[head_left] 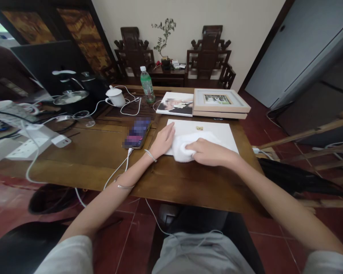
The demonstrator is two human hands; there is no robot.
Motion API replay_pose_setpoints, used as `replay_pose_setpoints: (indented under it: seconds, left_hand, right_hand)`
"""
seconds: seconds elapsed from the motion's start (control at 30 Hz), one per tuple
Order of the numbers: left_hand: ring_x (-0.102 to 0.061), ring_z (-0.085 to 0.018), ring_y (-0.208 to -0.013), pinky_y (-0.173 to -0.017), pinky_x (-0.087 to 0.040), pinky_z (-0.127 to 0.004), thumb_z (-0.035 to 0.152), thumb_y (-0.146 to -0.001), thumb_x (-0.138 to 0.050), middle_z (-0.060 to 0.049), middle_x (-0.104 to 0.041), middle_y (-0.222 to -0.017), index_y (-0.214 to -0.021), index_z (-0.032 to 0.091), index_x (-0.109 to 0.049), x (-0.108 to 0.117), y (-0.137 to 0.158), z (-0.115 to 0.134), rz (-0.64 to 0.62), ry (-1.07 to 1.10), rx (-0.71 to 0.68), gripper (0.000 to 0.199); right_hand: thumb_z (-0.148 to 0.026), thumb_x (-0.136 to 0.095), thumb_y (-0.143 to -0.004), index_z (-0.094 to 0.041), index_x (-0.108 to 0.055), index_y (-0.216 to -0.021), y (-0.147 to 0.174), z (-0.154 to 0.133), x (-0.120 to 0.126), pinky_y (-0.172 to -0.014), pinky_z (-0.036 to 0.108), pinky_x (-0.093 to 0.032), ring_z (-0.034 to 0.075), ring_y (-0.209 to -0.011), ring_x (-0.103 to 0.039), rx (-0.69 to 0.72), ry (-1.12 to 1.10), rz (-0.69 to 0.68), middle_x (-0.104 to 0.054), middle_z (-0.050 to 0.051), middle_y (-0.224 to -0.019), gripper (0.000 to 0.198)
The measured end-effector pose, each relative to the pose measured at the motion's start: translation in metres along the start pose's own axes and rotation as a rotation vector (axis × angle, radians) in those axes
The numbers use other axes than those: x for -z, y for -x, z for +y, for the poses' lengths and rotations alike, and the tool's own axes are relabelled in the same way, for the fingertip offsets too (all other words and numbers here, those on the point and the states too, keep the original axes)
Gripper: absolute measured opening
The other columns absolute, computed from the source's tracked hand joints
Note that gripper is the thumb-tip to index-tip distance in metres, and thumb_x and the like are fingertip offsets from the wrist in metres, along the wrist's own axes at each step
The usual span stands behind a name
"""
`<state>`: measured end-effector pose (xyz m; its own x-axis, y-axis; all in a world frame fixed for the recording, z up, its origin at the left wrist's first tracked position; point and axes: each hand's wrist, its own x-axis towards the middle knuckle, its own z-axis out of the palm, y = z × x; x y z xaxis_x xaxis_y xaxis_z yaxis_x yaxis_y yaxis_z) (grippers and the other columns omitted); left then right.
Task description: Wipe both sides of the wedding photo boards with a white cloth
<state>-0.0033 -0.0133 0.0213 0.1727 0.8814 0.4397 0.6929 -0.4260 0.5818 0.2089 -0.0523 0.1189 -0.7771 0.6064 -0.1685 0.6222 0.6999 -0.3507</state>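
A flat white board (217, 128) lies on the wooden table in front of me, with a small gold-coloured emblem (199, 128) near its far edge. My right hand (207, 151) presses a bunched white cloth (185, 146) onto the board, its fingers closed on the fabric. At the board's left edge, my left hand (163, 140) lies flat with fingers stretched out, close beside the cloth. The cloth covers part of the board's near side.
Beyond the board lie a photo print (175, 104) and stacked picture frames (221, 101). Left of my left hand is a phone (138, 132) on a charging cable. A green bottle (147, 85), a lidded white cup (116, 96) and a power strip (30, 146) stand farther left.
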Motion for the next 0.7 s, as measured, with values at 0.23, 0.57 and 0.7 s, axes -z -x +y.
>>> replay_pose_setpoints:
  seconds: [0.23, 0.57, 0.7]
  left_hand:
    - [-0.053, -0.027, -0.133, -0.116, -0.039, -0.046, 0.025, -0.095, -0.044, -0.016, -0.058, -0.141, -0.127, 0.01, -0.06, 0.001, 0.002, -0.003, -0.199, -0.159, -0.14, 0.039]
    - [-0.056, -0.03, -0.128, -0.111, -0.043, -0.049, 0.025, -0.097, -0.04, -0.016, -0.061, -0.135, -0.128, 0.013, -0.06, 0.003, 0.004, -0.002, -0.214, -0.175, -0.173, 0.039]
    - [-0.052, -0.03, -0.134, -0.113, -0.04, -0.052, 0.028, -0.097, -0.039, -0.018, -0.057, -0.141, -0.129, 0.011, -0.059, 0.0, 0.006, -0.007, -0.222, -0.18, -0.16, 0.041]
  right_hand:
    - [-0.018, -0.042, -0.085, -0.015, -0.065, -0.116, -0.054, 0.039, 0.013, -0.087, 0.035, -0.043, 0.031, -0.11, -0.059, -0.307, 0.101, 0.231, -0.067, 0.016, -0.119, 0.039]
    - [-0.015, -0.042, -0.085, -0.015, -0.066, -0.116, -0.134, 0.036, 0.014, -0.092, 0.034, -0.043, 0.029, -0.113, -0.06, -0.162, 0.14, 0.229, -0.066, 0.013, -0.129, 0.04]
    - [-0.014, -0.043, -0.081, -0.014, -0.068, -0.112, -0.116, 0.053, 0.028, -0.087, 0.032, -0.045, 0.028, -0.107, -0.062, -0.248, 0.115, 0.228, -0.069, 0.013, -0.124, 0.04]
